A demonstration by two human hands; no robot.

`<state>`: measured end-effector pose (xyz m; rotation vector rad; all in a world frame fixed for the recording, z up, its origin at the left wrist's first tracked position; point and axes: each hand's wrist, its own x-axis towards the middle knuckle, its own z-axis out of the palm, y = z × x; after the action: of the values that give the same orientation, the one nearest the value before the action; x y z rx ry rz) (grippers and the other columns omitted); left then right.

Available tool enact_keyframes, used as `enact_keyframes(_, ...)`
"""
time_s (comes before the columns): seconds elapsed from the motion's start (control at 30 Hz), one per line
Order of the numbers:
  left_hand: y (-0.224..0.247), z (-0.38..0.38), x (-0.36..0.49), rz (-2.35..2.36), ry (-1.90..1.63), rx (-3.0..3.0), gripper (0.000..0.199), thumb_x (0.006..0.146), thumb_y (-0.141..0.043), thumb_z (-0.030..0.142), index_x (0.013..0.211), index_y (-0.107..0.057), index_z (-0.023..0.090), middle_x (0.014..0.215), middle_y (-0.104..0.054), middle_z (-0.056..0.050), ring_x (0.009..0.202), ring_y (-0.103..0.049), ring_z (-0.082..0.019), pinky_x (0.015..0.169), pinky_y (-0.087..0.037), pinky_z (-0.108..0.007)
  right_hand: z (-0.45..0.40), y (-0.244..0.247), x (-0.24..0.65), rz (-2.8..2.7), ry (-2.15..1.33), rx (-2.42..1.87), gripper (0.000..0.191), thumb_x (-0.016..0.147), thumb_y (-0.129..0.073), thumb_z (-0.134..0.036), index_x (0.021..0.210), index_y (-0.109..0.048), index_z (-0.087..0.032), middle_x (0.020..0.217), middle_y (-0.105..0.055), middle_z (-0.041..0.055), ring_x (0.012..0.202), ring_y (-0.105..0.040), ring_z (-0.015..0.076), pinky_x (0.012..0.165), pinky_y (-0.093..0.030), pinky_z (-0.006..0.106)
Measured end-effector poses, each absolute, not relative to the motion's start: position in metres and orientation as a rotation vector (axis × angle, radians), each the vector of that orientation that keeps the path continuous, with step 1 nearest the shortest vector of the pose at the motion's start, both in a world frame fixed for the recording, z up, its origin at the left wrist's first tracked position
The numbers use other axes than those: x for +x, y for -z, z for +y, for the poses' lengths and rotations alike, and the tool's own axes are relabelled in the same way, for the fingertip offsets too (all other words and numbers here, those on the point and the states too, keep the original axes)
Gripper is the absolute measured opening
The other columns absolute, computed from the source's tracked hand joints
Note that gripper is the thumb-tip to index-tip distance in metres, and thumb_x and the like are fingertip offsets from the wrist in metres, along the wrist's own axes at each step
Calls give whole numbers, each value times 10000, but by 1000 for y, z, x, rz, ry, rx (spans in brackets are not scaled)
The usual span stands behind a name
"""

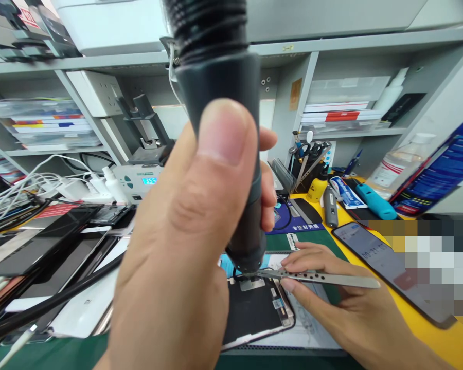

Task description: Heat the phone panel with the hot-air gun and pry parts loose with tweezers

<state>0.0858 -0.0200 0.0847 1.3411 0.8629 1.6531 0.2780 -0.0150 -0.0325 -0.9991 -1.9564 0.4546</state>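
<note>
A black hot air gun handle (221,77) stands nearly upright in front of the camera, with my left hand (185,221) wrapped round it, thumb up. Its nozzle end points down at the top edge of an opened phone screen assembly (250,308), dark on its inner side. From the right, my right hand (343,303) pinches metal tweezers (327,279). Their tips reach the assembly's upper edge beside the nozzle; what they touch is too small to tell. The assembly lies on a light work pad (312,329).
Phones (34,246) and a black hose (57,293) lie at left, near a station (139,181) reading 355. A lit phone (389,272), a yellow bottle (316,190), a tool holder (308,162) and a clear bottle (399,162) stand or lie at right. Shelves (231,56) rise behind.
</note>
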Motion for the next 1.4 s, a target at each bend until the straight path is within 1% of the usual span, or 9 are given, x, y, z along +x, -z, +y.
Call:
enact_keyframes(0.13, -88, -18, 83, 881, -1644, 1411, 450, 815, -621, 743, 954, -651, 316, 732, -565, -50, 822, -625, -332, 571, -482, -417, -14, 32, 278, -1955, -464, -998, 130, 908, -734, -256, 992, -663, -326, 956, -777, -35, 1087, -722, 234, 982, -551, 409)
enact_keyframes(0.3, -82, -21, 88, 926, -1774, 1513, 512, 876, -528, 727, 974, -638, 237, 788, -603, -63, 727, -598, -287, 538, -481, -426, -16, 32, 278, -1953, -469, -1009, 126, 907, -735, -257, 994, -670, -320, 960, -776, -31, 1074, -726, 234, 978, -554, 410)
enact_keyframes(0.4, -76, -25, 88, 893, -1704, 1615, 529, 911, -486, 701, 1013, -617, 199, 795, -605, -72, 726, -600, -286, 560, -515, -446, -16, 32, 278, -1954, -471, -1011, 125, 903, -741, -255, 989, -672, -315, 959, -773, -26, 1071, -727, 234, 965, -562, 405)
enact_keyframes(0.47, -74, -27, 86, 909, -1782, 1625, 523, 924, -462, 694, 1052, -613, 210, 833, -588, -74, 757, -595, -288, 592, -520, -449, -15, 33, 278, -1960, -472, -1005, 137, 906, -736, -246, 1000, -669, -319, 969, -774, -26, 1075, -725, 231, 958, -566, 400)
enact_keyframes(0.53, -74, -28, 85, 887, -1743, 1643, 520, 920, -475, 690, 1083, -619, 217, 878, -588, -83, 801, -597, -301, 624, -535, -458, -15, 33, 279, -1960, -472, -996, 143, 908, -732, -240, 1006, -667, -322, 975, -776, -25, 1073, -726, 232, 952, -570, 400)
enact_keyframes(0.67, -77, -24, 85, 915, -1703, 1560, 463, 909, -506, 682, 967, -608, 234, 838, -603, -78, 751, -608, -290, 648, -544, -466, -16, 34, 279, -1949, -470, -989, 151, 899, -743, -245, 1003, -666, -323, 969, -778, -24, 1049, -733, 235, 961, -571, 415)
enact_keyframes(0.93, -78, -23, 86, 875, -1738, 1585, 459, 948, -454, 653, 1002, -589, 218, 845, -595, -84, 756, -599, -280, 635, -528, -440, -16, 35, 278, -1949, -466, -985, 148, 901, -742, -254, 1007, -664, -321, 978, -781, -16, 1031, -743, 241, 969, -578, 431)
enact_keyframes(1.17, -79, -25, 83, 882, -1724, 1582, 487, 954, -432, 661, 1005, -592, 204, 814, -598, -82, 736, -593, -278, 611, -527, -447, -16, 34, 278, -1954, -466, -979, 149, 904, -741, -250, 1004, -662, -326, 984, -783, -23, 1048, -737, 233, 960, -579, 411)
enact_keyframes(1.4, -82, -19, 87, 880, -1737, 1532, 476, 902, -517, 696, 968, -594, 231, 811, -608, -76, 742, -601, -279, 603, -520, -428, -17, 33, 278, -1965, -442, -981, 131, 902, -736, -249, 990, -669, -319, 974, -789, -17, 1035, -748, 246, 975, -577, 437)
